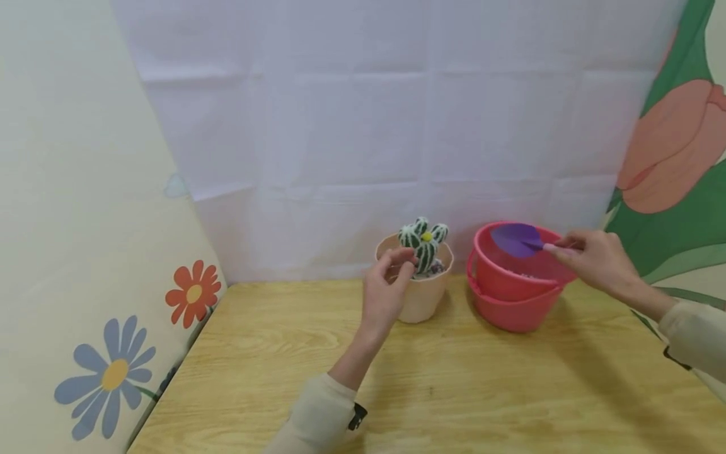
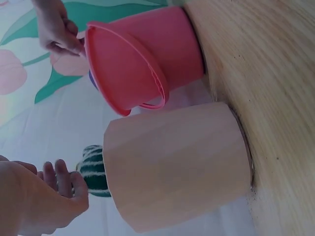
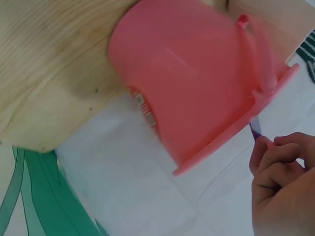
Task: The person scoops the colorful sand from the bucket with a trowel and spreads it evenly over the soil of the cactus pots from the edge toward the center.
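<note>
A knitted green-and-white cactus with a yellow flower (image 1: 425,252) stands in a peach pot (image 1: 422,302). Beside the cactus is my left hand (image 1: 386,290), its fingers loosely bent and the fingertips at the plant's side. In the left wrist view the same hand (image 2: 49,196) shows nothing between thumb and fingers; whether it touches the cactus is unclear. My right hand (image 1: 598,258) pinches the handle of a small purple shovel (image 1: 517,239), with its blade over the mouth of a pink bucket (image 1: 513,306). From the right wrist, the bucket wall (image 3: 192,83) hides most of the blade.
Pot and bucket stand side by side near the back edge of a wooden table (image 1: 283,359). A white sheet (image 1: 340,126) hangs behind them. Painted flowers (image 1: 193,294) decorate the walls. The bucket's handle (image 2: 147,64) hangs down at its side.
</note>
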`<state>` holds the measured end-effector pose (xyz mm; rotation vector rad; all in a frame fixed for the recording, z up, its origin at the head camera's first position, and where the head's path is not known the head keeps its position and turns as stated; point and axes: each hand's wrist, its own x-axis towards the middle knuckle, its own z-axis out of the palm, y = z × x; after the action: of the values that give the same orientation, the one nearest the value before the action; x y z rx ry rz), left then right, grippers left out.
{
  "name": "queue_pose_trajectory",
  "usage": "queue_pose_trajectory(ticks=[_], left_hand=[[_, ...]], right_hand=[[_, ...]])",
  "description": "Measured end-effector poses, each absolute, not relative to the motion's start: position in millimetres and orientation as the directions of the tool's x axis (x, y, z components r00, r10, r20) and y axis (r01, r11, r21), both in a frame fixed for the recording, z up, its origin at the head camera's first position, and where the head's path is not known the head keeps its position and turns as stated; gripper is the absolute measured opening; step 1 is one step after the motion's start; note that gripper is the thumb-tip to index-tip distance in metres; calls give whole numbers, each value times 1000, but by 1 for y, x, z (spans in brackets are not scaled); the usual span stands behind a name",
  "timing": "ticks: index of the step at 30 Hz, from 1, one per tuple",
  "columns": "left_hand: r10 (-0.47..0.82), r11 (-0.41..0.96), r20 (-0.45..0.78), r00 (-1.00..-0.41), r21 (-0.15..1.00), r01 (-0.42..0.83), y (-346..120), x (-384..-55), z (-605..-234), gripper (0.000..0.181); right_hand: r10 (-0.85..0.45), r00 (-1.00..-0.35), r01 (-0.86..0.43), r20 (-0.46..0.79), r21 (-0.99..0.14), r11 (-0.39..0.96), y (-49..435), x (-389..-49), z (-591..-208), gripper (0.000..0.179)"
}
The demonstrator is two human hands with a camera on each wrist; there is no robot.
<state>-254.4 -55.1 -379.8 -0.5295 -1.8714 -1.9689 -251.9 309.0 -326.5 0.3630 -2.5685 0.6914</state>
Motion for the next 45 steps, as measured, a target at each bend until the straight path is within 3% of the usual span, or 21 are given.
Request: queue_pose_trajectory(ticks=[6, 9, 11, 13, 18, 20, 25, 27, 31, 36, 45], left_hand=[[107, -95, 555, -825, 832, 547, -40, -245, -388, 22], [169, -71, 560, -811, 828, 557, -30, -239, -394, 22], [205, -45, 557, -805, 827, 561, -23, -239, -402, 23], [247, -5, 547, -800, 826, 563, -16, -240, -409, 25], [346, 38, 484, -804, 849, 527, 6, -248, -423, 29], [348, 47, 449, -823, 868, 494, 15, -251, -425, 31], [228, 60, 358, -905, 923, 380, 36, -261, -425, 36], [171, 24, 305, -937, 949, 314, 45, -265, -424, 38], [97, -99, 169, -981, 982, 160, 62, -270, -424, 44], [86, -246, 39, -996, 969, 17, 81, -272, -425, 47], [39, -511, -72, -997, 856, -81, 108, -275, -419, 39]], right_hand=[[-346, -720, -512, 602, -122, 850, 323, -260, -333, 11], [-454, -647, -563, 613, 18, 826, 332, -264, -335, 20], [-499, -626, -582, 600, 68, 811, 337, -266, -336, 24], [-546, -586, -612, 599, 115, 783, 341, -271, -336, 13], [-626, -523, -650, 579, 204, 732, 348, -282, -334, 28], [-640, -537, -650, 549, 214, 729, 348, -285, -334, 12], [-691, -528, -678, 494, 244, 693, 346, -293, -334, 27], [-708, -522, -684, 475, 263, 681, 345, -297, -334, 25], [-697, -592, -648, 403, 277, 710, 343, -303, -330, 12], [-652, -695, -590, 304, 277, 758, 342, -313, -323, 17], [-644, -729, -587, 232, 273, 762, 339, -323, -322, 18]])
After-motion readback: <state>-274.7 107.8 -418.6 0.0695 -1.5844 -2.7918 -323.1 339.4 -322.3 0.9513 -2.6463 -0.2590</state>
